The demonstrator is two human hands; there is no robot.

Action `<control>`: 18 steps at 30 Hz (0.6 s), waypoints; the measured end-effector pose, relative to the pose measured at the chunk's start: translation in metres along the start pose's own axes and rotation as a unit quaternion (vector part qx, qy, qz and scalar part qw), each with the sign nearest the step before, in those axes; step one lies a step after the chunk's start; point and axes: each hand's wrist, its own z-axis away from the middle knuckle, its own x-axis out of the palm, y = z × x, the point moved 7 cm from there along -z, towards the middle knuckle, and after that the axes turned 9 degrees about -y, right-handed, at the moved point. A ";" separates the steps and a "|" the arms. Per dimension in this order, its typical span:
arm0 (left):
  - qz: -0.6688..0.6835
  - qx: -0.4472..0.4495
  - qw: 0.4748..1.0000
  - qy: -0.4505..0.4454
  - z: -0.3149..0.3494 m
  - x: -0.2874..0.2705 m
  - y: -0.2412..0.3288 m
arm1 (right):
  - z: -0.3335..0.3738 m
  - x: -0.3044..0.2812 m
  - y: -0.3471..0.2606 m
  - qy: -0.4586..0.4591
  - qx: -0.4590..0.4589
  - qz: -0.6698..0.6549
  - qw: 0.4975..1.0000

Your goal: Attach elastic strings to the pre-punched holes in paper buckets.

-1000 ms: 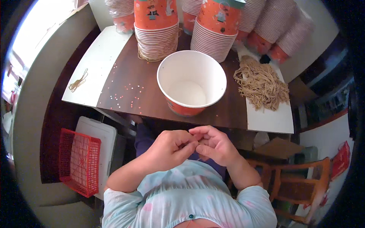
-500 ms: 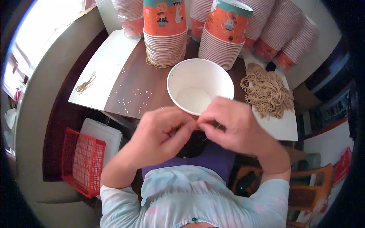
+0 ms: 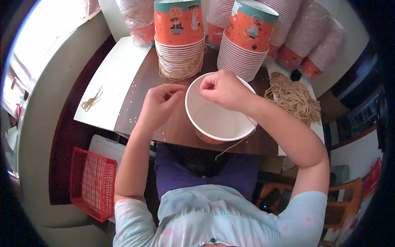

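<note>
A white-lined paper bucket (image 3: 218, 121) stands at the front of the brown table, its mouth tilted toward me. From its right rim a thin beige cord (image 3: 231, 149) hangs loose past the table's front edge. Over the bucket's mouth is my right hand (image 3: 226, 90), its fingertips pinched together. My left hand (image 3: 162, 103) is just left of the rim, thumb and forefinger also closed in a pinch. What either pinch holds, if anything, is too small to make out.
Two nested stacks of orange-and-green paper buckets (image 3: 180, 26) (image 3: 249, 31) stand behind. A heap of beige cords (image 3: 292, 99) lies at the right, a small cord bundle (image 3: 92, 99) at the left. Small dots (image 3: 135, 117) dot the table (image 3: 144, 78). A red basket (image 3: 92, 183) sits lower left.
My hands have parted from their meeting point at the bucket's front rim and moved farther away from me. The bucket has shifted slightly nearer and turned, showing the cord at its right.
</note>
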 end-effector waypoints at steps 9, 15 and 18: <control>0.014 -0.028 0.998 -0.046 -0.006 0.009 -0.001 | -0.004 0.004 -0.002 -0.002 -0.028 0.000 1.000; 0.012 -0.018 0.999 -0.034 -0.007 0.008 -0.004 | -0.010 0.006 -0.002 0.006 -0.044 0.008 0.999; 0.011 -0.016 0.999 -0.038 -0.006 0.009 0.001 | -0.011 0.005 -0.004 0.007 -0.042 0.025 0.999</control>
